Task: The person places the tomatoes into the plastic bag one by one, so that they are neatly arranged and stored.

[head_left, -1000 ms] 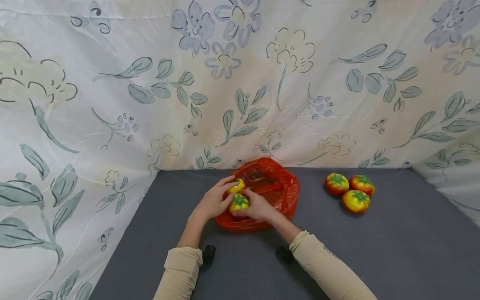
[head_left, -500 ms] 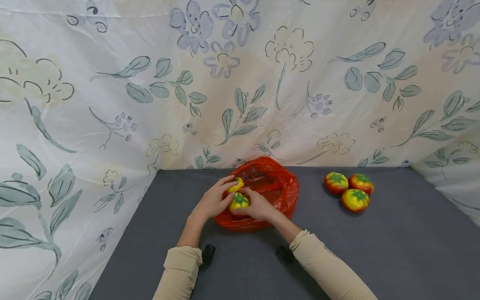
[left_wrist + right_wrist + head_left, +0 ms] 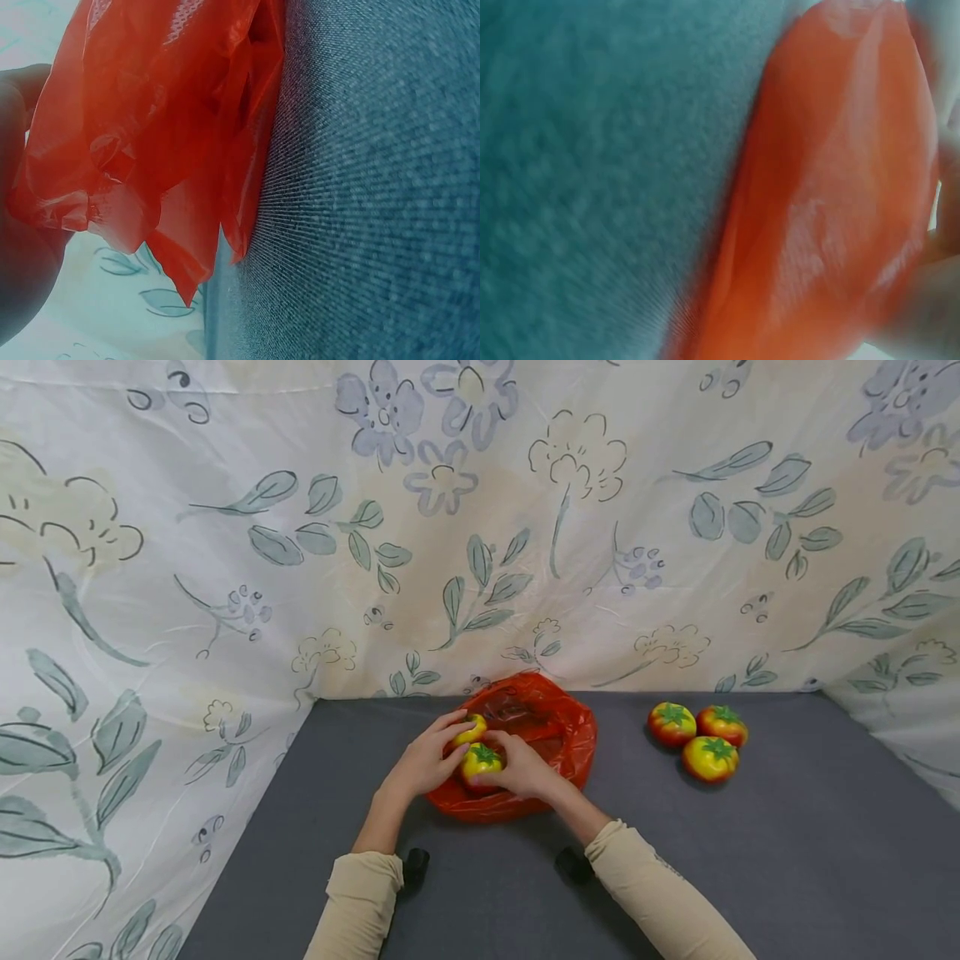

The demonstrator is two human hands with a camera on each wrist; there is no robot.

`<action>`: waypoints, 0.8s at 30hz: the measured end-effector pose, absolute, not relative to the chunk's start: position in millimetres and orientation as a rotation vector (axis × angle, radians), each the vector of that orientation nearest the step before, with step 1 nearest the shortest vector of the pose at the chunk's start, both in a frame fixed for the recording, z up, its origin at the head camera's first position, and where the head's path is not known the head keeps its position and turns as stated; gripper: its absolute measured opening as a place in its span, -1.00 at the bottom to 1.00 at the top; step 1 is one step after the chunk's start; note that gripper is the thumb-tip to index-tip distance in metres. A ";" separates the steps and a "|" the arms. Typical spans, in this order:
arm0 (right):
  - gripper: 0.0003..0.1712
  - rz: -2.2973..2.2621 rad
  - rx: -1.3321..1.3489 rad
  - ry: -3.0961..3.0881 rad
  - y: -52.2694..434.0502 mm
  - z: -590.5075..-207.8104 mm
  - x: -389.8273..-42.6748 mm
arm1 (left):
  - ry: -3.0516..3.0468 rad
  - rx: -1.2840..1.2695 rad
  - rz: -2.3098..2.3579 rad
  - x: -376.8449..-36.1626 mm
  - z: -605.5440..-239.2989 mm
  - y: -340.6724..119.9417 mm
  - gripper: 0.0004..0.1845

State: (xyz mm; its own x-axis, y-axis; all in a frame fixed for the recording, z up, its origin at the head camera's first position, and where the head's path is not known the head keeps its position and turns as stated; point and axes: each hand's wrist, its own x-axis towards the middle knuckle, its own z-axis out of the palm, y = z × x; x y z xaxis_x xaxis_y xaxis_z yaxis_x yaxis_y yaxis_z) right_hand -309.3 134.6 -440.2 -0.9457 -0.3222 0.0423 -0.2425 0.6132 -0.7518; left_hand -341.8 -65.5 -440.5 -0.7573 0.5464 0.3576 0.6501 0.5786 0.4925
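A red plastic bag (image 3: 573, 743) stands with its mouth spread on the dark grey table, both hands reaching into it. My right hand (image 3: 527, 770) grips a yellow-and-red tomato (image 3: 481, 762) with a green leafy top, thumb in front and fingers behind. My left hand (image 3: 422, 760) has its fingers bent round a second, yellow-topped tomato (image 3: 470, 732) just behind, its thumb close to the front one. The bag's crumpled side (image 3: 150, 127) hides most of the left fingers in the left wrist view. In the blurred right wrist view, the bag (image 3: 825, 202) covers the tomatoes.
Three more tomatoes, a left one (image 3: 671, 725), a right one (image 3: 722, 727) and a front one (image 3: 710, 759), sit together on the table (image 3: 795, 843) right of the bag. A flowered cloth (image 3: 480, 527) hangs behind and at the left.
The right hand has shifted slightly right, and the front tomato has moved a little right and up with it. The left hand has stayed nearly in place.
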 end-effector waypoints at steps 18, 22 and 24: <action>-0.09 -1.375 -0.420 2.791 173.0 -423.1 -309.2 | -2.654 -0.997 -0.924 -339.9 -438.0 -65.1 -0.58; -0.07 -1.418 -0.381 2.778 183.5 -420.6 -309.5 | -2.664 -0.988 -0.920 -338.9 -437.6 -64.6 -0.57; -0.08 -1.441 -0.345 2.782 188.5 -419.4 -310.1 | -2.672 -0.990 -0.920 -338.6 -437.5 -64.3 -0.57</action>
